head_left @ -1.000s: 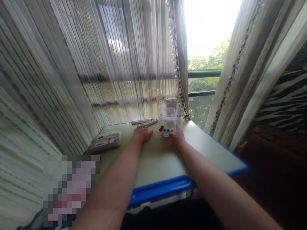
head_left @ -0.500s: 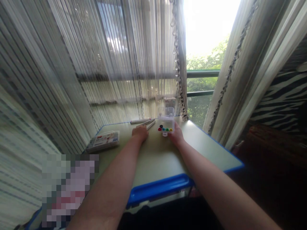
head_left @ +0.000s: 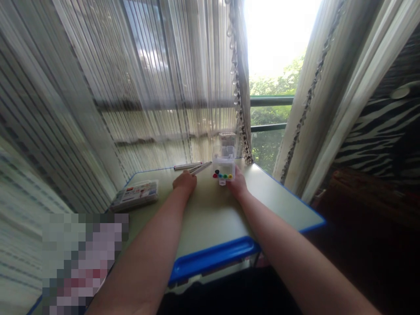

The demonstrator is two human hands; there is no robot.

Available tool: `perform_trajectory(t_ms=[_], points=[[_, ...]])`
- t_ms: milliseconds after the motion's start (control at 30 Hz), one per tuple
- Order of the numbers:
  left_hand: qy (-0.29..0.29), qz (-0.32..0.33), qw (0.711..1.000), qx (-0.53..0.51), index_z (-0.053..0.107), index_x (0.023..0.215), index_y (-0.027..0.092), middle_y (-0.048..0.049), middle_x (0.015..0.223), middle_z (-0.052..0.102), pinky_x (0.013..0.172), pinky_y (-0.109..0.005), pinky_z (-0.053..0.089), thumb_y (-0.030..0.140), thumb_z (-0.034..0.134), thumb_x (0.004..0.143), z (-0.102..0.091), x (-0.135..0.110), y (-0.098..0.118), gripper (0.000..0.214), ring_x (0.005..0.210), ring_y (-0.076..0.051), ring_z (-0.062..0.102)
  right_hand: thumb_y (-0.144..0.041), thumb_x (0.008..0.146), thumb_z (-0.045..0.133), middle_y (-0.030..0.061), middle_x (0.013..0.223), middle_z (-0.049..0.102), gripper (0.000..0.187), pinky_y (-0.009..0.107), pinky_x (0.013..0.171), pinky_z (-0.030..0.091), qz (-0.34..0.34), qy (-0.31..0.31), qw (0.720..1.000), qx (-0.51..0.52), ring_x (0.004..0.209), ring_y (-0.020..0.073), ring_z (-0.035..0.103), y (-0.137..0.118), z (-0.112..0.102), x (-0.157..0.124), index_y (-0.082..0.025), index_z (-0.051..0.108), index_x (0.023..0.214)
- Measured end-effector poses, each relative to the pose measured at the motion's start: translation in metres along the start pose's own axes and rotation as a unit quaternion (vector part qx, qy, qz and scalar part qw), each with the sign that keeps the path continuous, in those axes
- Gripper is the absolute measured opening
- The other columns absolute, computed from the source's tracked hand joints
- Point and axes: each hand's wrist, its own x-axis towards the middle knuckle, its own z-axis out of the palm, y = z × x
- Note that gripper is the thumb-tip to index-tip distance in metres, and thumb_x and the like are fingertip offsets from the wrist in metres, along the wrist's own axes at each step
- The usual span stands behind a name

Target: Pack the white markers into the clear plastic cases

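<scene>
My left hand [head_left: 184, 181] is closed around slim white markers [head_left: 201, 167], whose far ends point away to the right. Just beyond it, another white marker [head_left: 187, 166] with a dark end lies on the table. My right hand [head_left: 239, 181] grips a clear plastic case [head_left: 224, 167] from its right side; the fingers behind the case are hidden. The case is held upright with its clear lid [head_left: 223, 152] raised. Several coloured marker ends [head_left: 225, 176] in red, black, blue, green and yellow show low in it.
A flat case [head_left: 135, 195] with a printed label lies at the table's left. Behind the clear case stands a pale container [head_left: 227, 138]. The pale table [head_left: 210, 223] has a blue edge. Sheer curtains [head_left: 157, 87] hang behind it, and a blurred patch covers the lower left.
The whole view has shifted, so everything sits slightly further left. The markers at my left hand have drawn closer together. My right hand keeps the case in much the same place.
</scene>
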Motion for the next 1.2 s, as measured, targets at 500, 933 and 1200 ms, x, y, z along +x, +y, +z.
perform_trajectory(t_ms=[500,933,1200], points=[[0.300,0.252,0.917,-0.069,0.060,0.088,0.015,-0.0100,0.088,0.064,0.070,-0.028,0.044,0.049,0.031,0.092,-0.004,-0.015,0.013,0.045,0.080,-0.019,0.062,-0.020,0.062,0.059,0.0087,0.106,0.060,0.047,0.038,0.088,0.045,0.036,0.034,0.998,-0.025,0.093,0.0230,0.057,0.014,0.003,0.003,-0.019,0.053,0.109],[0.365,0.377,0.846,-0.095,0.054,0.088,0.016,-0.0083,0.086,0.059,0.065,-0.028,0.042,0.037,0.037,0.092,-0.008,-0.032,0.033,0.026,0.075,-0.017,0.057,-0.023,0.066,0.060,0.0111,0.102,0.058,0.038,0.041,0.087,0.043,0.022,0.068,0.995,-0.065,0.095,0.0251,0.054,0.021,0.003,0.006,-0.017,0.055,0.103],[0.359,0.358,0.858,-0.085,0.055,0.087,0.016,-0.0079,0.087,0.059,0.063,-0.028,0.043,0.038,0.039,0.091,-0.006,-0.028,0.030,0.027,0.074,-0.017,0.057,-0.021,0.063,0.061,0.0141,0.108,0.057,0.050,0.042,0.090,0.043,0.022,0.065,0.996,-0.062,0.096,0.0266,0.055,0.024,0.006,0.005,-0.015,0.052,0.111]])
